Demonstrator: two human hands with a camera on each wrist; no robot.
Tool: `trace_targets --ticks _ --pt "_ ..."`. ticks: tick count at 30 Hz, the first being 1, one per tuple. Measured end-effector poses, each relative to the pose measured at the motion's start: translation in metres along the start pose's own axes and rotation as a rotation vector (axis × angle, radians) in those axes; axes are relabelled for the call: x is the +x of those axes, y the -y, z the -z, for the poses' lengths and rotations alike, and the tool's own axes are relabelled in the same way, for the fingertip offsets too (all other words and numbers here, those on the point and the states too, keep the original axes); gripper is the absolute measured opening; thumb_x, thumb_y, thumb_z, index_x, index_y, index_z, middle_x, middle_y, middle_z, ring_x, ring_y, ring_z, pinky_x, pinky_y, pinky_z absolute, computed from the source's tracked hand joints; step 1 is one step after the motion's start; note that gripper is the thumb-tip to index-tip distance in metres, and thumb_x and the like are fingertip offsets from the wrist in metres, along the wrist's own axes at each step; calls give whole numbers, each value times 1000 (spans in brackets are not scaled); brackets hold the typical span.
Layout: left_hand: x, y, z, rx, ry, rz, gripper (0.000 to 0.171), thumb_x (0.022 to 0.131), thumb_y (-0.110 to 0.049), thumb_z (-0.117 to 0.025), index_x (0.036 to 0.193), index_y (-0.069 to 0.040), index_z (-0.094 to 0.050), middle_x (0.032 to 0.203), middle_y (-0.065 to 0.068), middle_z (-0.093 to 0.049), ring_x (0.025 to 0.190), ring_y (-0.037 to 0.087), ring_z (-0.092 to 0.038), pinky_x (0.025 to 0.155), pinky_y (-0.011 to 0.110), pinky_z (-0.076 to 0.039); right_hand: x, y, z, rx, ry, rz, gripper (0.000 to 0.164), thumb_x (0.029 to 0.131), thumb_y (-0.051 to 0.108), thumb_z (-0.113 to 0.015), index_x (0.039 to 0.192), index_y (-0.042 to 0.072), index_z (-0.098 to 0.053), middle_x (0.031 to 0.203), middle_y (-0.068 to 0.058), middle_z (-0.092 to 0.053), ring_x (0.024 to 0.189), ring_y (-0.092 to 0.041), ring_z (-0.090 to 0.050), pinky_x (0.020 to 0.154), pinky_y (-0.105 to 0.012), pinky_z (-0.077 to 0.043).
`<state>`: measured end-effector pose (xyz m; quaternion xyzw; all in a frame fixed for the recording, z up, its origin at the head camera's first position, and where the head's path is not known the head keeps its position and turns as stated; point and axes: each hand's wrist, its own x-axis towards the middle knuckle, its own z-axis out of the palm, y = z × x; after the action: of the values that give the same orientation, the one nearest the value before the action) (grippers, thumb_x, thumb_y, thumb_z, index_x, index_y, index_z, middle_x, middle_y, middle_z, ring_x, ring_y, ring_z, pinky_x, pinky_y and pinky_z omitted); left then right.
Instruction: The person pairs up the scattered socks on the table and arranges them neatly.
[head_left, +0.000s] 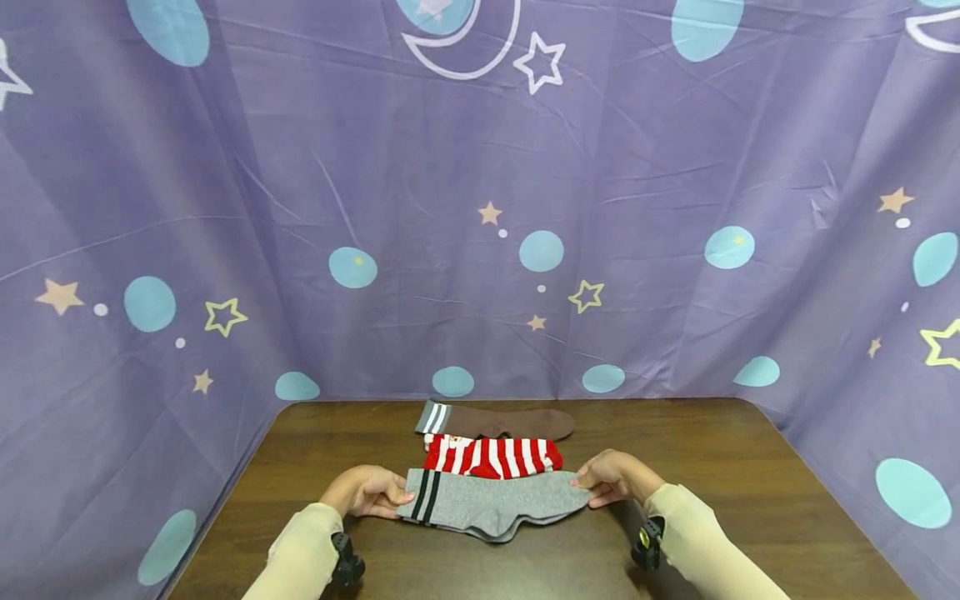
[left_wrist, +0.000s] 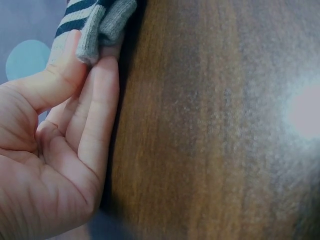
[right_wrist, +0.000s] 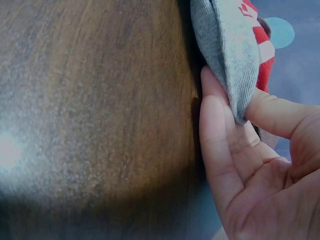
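Grey socks (head_left: pixel 495 500) with two black bands at the cuff stretch between my two hands, just above or on the table. My left hand (head_left: pixel 372 492) pinches the cuff end, thumb on top and fingers beneath; the left wrist view shows two layers of the ribbed cuff (left_wrist: pixel 90 45). At the other end my right hand (head_left: pixel 609 477) pinches the toe (right_wrist: pixel 240 95) between thumb and fingers. Directly behind lies a red and white striped sock (head_left: pixel 491 456), its near edge close to the grey pair. Beyond that rests a brown sock (head_left: pixel 517 422) with a grey, white-striped cuff.
The brown wooden table (head_left: pixel 712 467) reaches back to a purple curtain (head_left: pixel 420 183) with stars, moons and blue dots, which also hangs along both sides. A dark camera sits on each wrist. Light glares off the tabletop in both wrist views.
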<state>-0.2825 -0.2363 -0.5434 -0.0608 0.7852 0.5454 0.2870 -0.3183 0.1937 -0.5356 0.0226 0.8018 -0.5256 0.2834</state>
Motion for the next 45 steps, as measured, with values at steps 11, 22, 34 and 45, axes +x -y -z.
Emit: trace_targets --ticks 11,22,34,45 --pt "-1 -2 0 -1 -12 3 58 94 -5 -66 139 20 -40 80 -7 -66 75 4 -62 83 30 -60 2 0 1 7 -2 7 6 93 5 -70 88 5 -68 66 4 -60 56 -5 -54 61 -22 -57" --pt "-1 1 -1 -7 3 -17 58 94 -4 -65 139 21 -38 82 -6 -66 76 3 -64 84 31 -60 2 -3 0 -8 13 -10 7 95 7 -68 88 6 -68 67 4 -60 56 -5 -54 62 -22 -58" --pt "-3 -2 0 11 -14 -12 47 95 -5 -65 132 16 -48 84 -6 -65 77 5 -62 82 28 -60 1 -1 -1 -6 -7 1 5 94 6 -69 91 3 -66 70 4 -60 58 -6 -55 63 -23 -58" --pt "-7 -13 -3 34 1 14 18 97 -5 -64 85 -12 -53 73 -6 -52 67 4 -53 76 24 -59 2 -1 1 -3 3 2 4 93 5 -70 95 1 -68 68 4 -55 56 -6 -52 63 -23 -58"
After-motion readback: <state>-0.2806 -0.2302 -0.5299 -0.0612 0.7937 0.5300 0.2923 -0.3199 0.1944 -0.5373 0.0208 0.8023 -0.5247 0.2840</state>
